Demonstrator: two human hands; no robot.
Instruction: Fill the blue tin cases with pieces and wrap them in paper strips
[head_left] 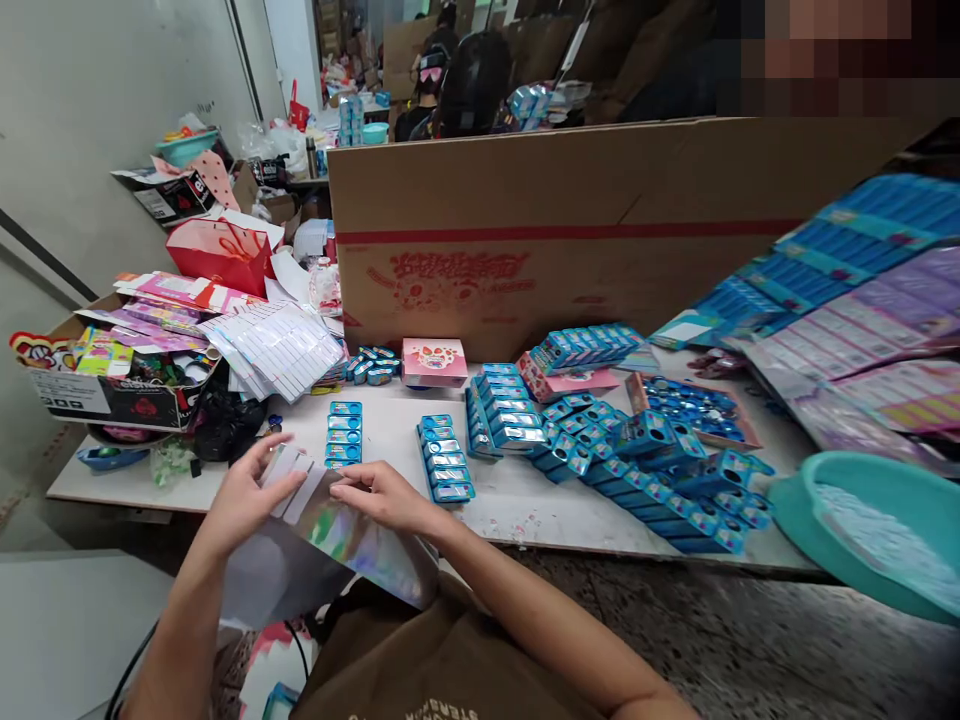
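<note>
In front of my body, a shiny rainbow-reflecting sheet (352, 540) is held at a tilt over the table's front edge. My left hand (244, 495) grips its left end, thumb on top, next to pale strips (294, 485). The fingers of my right hand (386, 495) are pinched together at the sheet's upper edge; whether a small piece is between them I cannot make out. Just beyond the hands stands a short row of small blue boxes (344, 430). A second row of blue boxes (445, 460) lies to the right of my right hand.
More blue boxes (652, 490) are stacked along the right, beside a carton of small blue shiny pieces (694, 408). A teal basin (806, 500) stands at the right edge. Cardboard (465, 200) walls off the back. Bags, cards and a black-and-white box (112, 398) crowd the left.
</note>
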